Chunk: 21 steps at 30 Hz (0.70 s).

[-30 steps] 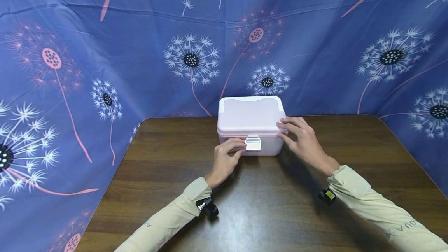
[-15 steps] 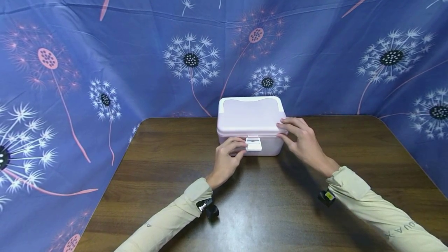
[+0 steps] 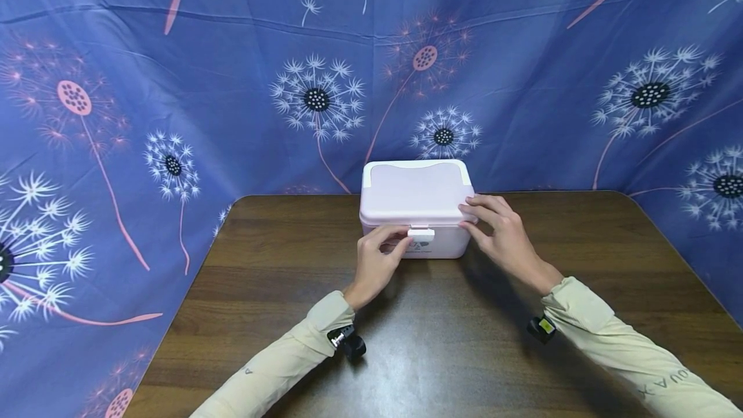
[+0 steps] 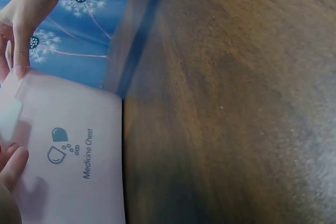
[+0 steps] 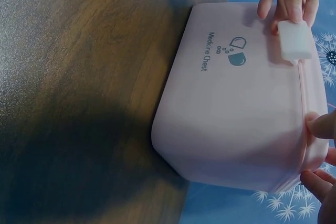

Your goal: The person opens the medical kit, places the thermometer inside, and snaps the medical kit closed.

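Observation:
A pale pink medicine chest stands at the back of the table with its lid down. Its white front latch is swung outward, so the capsule print beneath it shows. My left hand holds the latch's left end between its fingers; the right wrist view has a fingertip on the latch and the thumb apart from it. At the front right corner, my right hand grips the lid edge, thumb near the seam and fingers on top. "Medicine Chest" is printed on the front wall in the left wrist view.
The brown wooden table reaches forward from the chest, its back edge just behind it. A blue dandelion-print cloth hangs behind and at both sides. Each wrist carries a small black camera.
The latch has swung up and outward from the front wall, uncovering the print below. My left hand has shifted slightly with it; the right hand stays on the corner.

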Each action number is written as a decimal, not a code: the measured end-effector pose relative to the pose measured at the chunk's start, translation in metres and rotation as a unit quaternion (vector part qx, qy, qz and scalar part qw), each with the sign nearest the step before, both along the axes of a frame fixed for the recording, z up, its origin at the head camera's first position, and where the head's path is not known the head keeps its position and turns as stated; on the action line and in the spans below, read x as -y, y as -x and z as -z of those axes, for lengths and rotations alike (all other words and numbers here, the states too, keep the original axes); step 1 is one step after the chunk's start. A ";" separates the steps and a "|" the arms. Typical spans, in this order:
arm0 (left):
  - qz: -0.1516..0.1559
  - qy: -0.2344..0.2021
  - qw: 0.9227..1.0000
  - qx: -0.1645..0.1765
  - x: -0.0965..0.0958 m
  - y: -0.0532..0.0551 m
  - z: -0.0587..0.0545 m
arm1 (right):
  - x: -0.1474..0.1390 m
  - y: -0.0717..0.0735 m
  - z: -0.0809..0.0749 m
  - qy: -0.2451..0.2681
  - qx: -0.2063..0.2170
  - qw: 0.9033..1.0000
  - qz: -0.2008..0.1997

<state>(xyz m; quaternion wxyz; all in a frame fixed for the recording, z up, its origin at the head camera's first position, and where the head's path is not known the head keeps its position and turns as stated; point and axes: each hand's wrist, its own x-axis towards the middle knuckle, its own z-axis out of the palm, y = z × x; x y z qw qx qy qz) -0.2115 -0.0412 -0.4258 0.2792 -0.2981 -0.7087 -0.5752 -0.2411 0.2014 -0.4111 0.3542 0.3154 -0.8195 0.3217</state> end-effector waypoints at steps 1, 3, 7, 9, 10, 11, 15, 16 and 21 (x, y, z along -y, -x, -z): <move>0.002 -0.002 1.000 0.004 0.000 0.000 -0.001 | 0.000 0.000 0.000 0.000 0.000 1.000 0.000; 0.002 -0.004 1.000 0.009 -0.001 0.000 -0.001 | 0.000 -0.001 0.000 0.001 0.001 1.000 0.000; -0.003 -0.009 1.000 0.013 -0.003 0.004 0.005 | 0.000 -0.001 0.000 0.001 0.000 1.000 0.000; -0.008 -0.008 1.000 0.011 -0.003 0.008 0.012 | 0.000 -0.001 -0.001 0.001 0.000 1.000 -0.001; -0.009 -0.008 1.000 0.011 -0.004 0.010 0.016 | 0.000 -0.001 -0.001 0.002 0.000 1.000 -0.001; -0.011 -0.008 1.000 0.010 -0.004 0.012 0.019 | 0.000 -0.001 -0.001 0.001 -0.002 1.000 -0.001; -0.014 0.010 1.000 0.009 -0.003 0.016 0.026 | 0.000 -0.001 -0.001 0.001 0.002 1.000 0.000; -0.016 0.018 1.000 0.007 -0.003 0.017 0.026 | 0.000 -0.001 -0.001 0.001 0.003 1.000 0.000; -0.024 0.064 0.998 -0.017 -0.003 0.017 0.025 | -0.001 -0.001 0.000 0.002 0.002 1.000 0.001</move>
